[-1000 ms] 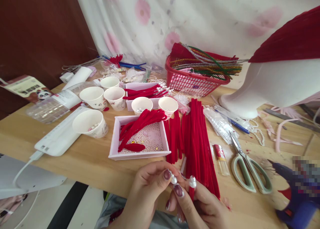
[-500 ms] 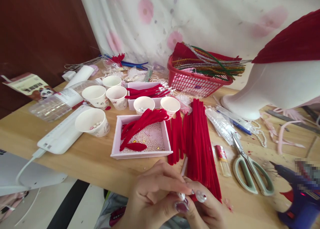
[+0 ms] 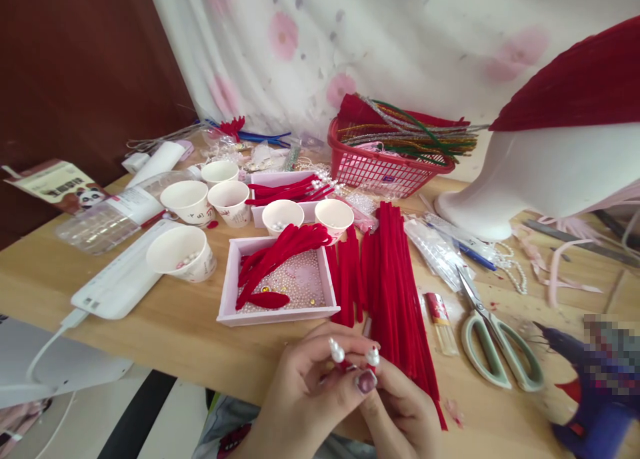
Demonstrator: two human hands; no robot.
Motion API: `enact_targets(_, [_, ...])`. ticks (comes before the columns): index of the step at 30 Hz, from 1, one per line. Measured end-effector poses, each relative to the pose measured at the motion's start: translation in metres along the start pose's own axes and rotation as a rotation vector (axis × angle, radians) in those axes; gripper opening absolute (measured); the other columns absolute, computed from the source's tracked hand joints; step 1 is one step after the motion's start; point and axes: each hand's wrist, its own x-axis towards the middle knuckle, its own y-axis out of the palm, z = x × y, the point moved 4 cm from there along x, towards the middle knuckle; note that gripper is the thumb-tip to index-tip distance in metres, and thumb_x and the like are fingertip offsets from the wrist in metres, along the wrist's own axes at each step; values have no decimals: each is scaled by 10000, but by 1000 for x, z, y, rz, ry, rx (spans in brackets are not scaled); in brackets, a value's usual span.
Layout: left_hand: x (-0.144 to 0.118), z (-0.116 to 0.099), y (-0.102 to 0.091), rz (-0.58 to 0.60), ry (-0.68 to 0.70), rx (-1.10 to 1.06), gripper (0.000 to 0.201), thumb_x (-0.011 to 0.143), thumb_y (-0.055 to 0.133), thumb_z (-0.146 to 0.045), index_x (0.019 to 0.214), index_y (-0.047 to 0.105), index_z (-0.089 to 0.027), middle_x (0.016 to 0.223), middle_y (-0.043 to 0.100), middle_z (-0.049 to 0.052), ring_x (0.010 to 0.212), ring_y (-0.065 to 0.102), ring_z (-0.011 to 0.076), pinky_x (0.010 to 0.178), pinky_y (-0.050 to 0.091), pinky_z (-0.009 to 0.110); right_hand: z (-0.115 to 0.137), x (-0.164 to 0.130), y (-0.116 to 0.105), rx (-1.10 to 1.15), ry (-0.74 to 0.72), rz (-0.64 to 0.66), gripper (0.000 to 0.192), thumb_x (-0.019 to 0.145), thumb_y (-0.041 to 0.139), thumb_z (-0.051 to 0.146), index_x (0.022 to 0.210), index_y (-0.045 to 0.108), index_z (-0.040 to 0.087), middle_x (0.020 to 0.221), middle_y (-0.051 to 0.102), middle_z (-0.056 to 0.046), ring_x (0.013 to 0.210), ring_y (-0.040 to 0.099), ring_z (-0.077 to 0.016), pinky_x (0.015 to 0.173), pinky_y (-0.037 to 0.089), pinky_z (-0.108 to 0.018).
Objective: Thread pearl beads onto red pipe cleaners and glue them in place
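Two pearl-tipped stems (image 3: 353, 355) pinched between both hands' fingertips.

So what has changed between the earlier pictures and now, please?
The left hand and right hand stayed together at the table edge. Half a second ago the fingers closed low over the two pearl-tipped red stems; now the pearl tips stand up side by side again, closer together than a second ago. The pink tray, the red stem pile, the scissors and the cups did not move.
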Motion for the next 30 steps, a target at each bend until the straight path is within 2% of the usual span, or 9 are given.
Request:
enact_targets(3, [3, 0, 0, 20, 41, 67, 158, 851, 797, -395, 858, 830, -240, 1052, 749, 67, 1039, 684, 227, 929, 533, 314, 6, 4, 0, -140, -78, 45, 204, 961, 657, 362, 983, 850, 298, 760, 768, -28, 725, 726, -206, 728, 594, -257])
enact_targets(7, [3, 2, 0, 0, -20, 37, 185, 873, 774, -413, 855, 800, -231, 1034, 772, 61, 1033, 693, 228, 965, 512, 338, 10, 1, -11, -182, -130, 84, 195, 917, 712, 323, 1074, 826, 304, 878, 805, -38, 817, 762, -227, 803, 607, -274])
enact_targets(9, [2, 2, 0, -34, -55, -22, 231, 877, 764, -455, 885, 766, -224, 923, 771, 41, 952, 694, 206, 993, 494, 349, 9, -1, -22, -158, -94, 5, 143, 898, 752, 338, 1013, 815, 282, 865, 804, -43, 771, 765, -217, 723, 616, -243])
enact_targets(12, [0, 2, 0, -67, -99, -4, 335, 861, 755, -540, 886, 704, -210, 682, 649, -22, 713, 610, 146, 808, 507, 278, 11, -1, -37, -67, -91, -188, 103, 923, 744, 374, 931, 789, 282, 793, 750, -20, 661, 711, -166, 601, 587, -189])
enact_targets(15, [-3, 5, 5, -14, -226, 84, 427, 860, 708, -624, 994, 722, -219, 629, 528, -58, 579, 477, 106, 634, 437, 234, 14, 4, -33, -23, -157, -160, 145, 959, 708, 399, 1067, 800, 368, 894, 737, -2, 789, 719, -144, 718, 595, -172])
enact_targets(20, [-8, 5, 12, -1, -180, 247, 379, 933, 647, -561, 1194, 747, -306, 991, 729, 20, 888, 649, 198, 937, 469, 334, 5, 11, -21, 86, -124, -78, 186, 1004, 657, 381, 1109, 806, 419, 1067, 767, 16, 1008, 726, -126, 901, 563, -159])
enact_targets(25, [-11, 9, 11, -59, -161, 322, 450, 937, 642, -550, 1309, 714, -308, 1273, 730, 91, 1230, 620, 318, 953, 509, 374, -1, 10, -22, 118, -114, -116, 157, 990, 683, 348, 1047, 827, 371, 1025, 781, 5, 971, 732, -136, 880, 572, -179])
enact_targets(27, [-11, 11, 9, -60, -152, 300, 482, 918, 665, -556, 1332, 700, -312, 1336, 711, 95, 1277, 600, 326, 945, 525, 372, -2, 11, -22, 137, -106, -124, 148, 982, 693, 346, 1029, 832, 363, 1001, 787, -1, 952, 737, -146, 870, 579, -197])
enact_targets(30, [-10, 13, 8, -42, -154, 301, 457, 917, 661, -565, 1275, 734, -291, 1255, 749, 96, 1193, 644, 310, 986, 513, 381, -3, 10, -22, 159, -102, -117, 152, 982, 693, 334, 1033, 834, 360, 999, 792, -8, 962, 742, -161, 884, 582, -225])
